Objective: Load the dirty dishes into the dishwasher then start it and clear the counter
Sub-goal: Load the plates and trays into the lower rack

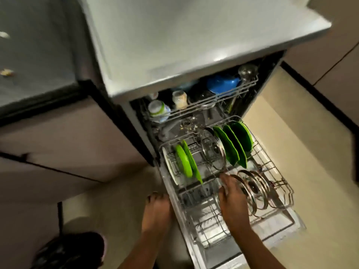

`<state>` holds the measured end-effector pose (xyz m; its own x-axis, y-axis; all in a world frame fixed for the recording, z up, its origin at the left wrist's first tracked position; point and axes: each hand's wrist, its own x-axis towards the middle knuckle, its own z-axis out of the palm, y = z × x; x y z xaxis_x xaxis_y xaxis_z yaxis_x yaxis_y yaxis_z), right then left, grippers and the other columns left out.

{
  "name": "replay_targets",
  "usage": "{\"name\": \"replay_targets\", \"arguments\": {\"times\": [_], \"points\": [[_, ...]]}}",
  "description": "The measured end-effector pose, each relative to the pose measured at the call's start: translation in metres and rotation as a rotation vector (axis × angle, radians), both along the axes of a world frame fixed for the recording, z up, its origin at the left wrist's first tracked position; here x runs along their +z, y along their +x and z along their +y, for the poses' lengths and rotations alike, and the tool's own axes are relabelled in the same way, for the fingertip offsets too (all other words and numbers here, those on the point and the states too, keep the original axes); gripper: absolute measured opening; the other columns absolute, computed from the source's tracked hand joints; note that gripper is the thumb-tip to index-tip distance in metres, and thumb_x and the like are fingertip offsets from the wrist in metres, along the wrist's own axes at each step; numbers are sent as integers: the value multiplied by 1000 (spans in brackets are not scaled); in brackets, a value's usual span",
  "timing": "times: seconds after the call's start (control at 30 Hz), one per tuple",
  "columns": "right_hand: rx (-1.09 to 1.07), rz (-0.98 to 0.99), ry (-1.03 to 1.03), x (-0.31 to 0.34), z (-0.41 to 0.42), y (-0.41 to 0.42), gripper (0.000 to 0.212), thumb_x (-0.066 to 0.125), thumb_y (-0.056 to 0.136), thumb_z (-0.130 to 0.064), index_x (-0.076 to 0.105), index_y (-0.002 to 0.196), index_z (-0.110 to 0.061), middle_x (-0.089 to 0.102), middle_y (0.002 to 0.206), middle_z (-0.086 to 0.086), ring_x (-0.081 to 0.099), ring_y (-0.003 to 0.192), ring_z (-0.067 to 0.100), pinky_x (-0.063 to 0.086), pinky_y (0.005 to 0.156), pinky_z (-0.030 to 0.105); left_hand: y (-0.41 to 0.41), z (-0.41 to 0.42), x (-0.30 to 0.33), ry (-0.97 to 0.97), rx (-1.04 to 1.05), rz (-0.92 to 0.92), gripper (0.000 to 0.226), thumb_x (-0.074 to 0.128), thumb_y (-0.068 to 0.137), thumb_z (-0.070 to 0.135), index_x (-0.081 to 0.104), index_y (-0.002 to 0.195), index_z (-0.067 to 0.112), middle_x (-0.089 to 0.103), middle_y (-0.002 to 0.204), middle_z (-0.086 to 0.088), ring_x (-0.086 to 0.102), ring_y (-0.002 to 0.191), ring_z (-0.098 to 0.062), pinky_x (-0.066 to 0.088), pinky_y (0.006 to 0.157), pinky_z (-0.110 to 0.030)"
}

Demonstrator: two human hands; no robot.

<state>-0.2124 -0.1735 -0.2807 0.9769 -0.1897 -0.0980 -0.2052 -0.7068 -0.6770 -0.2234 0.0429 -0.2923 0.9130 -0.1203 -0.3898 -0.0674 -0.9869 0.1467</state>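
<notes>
The dishwasher's lower rack (272,164) is pulled out over the open door. The right hand (232,202) grips a glass lid (250,191) standing at the rack's near right; bare wire slots lie nearer. The left hand (157,208) rests, fingers straight, on the door's left edge.

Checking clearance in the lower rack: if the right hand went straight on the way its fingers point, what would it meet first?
Probably the upright glass lid standing just beyond the right hand, whose fingers point toward the back of the lower rack. The dark green plates sit behind that lid. Depth is hard to judge from this view.
</notes>
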Motion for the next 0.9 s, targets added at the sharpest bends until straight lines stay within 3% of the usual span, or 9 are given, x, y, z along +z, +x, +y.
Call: {"name": "replay_targets", "arguments": {"times": [0.07,0.13,0.2,0.27,0.3,0.4,0.47,0.67,0.9], "points": [[66,22,-11,29,30,-14,43,56,93,-9,53,135,-16,56,122,9,59,101,22,49,83,29,0,14,55,43,9,-66,28,43,89,9,58,112,16,62,112,-7,56,108,-29,41,92,-37],[159,-16,-6,55,62,-25,46,64,86,-3,55,128,-20,60,112,10,64,90,28,53,73,34,0,37,98,39,26,-78,28,39,94,11,52,117,19,57,119,-4,51,112,-25,37,94,-34],[259,-91,16,75,97,-29,42,64,81,-8,54,118,-26,67,102,12,67,82,29,52,70,33,-4,65,135,46,46,-132,21,48,90,12,57,109,18,61,109,-5,56,103,-25,43,86,-35],[307,-129,43,100,137,-25,34,49,79,-25,52,113,-30,71,92,11,68,75,23,48,69,26,-9,102,173,-29,113,-211,18,71,70,15,63,85,22,65,83,-1,62,78,-21,50,66,-31],[352,-161,47,111,158,-21,35,44,78,-28,52,112,-30,72,91,9,69,73,21,46,69,24,-13,122,185,-8,123,-248,20,71,64,16,62,80,23,63,78,1,61,73,-20,50,62,-30],[486,-256,20,146,222,-10,36,43,82,-31,55,115,-24,72,99,8,71,84,21,46,79,27,-26,184,220,24,240,-287,19,45,86,12,56,101,18,59,105,-5,53,101,-27,42,85,-37],[578,-309,-10,177,266,-1,32,43,89,-30,61,112,-16,69,100,9,69,90,26,45,82,30,-37,231,238,81,302,-419,24,41,91,13,55,110,18,57,114,-5,50,110,-28,39,90,-37],[783,-421,28,266,379,12,23,57,94,-13,62,116,-17,66,109,2,63,95,21,48,80,32,-51,348,305,121,567,-626,28,42,91,8,56,113,17,56,116,-4,49,111,-26,39,91,-35],[887,-527,112,292,472,16,18,59,92,-12,61,109,-18,63,98,-3,61,90,16,50,77,32,-81,457,333,164,764,-714,23,44,91,10,57,110,14,56,112,-7,51,106,-27,42,85,-36]]}}
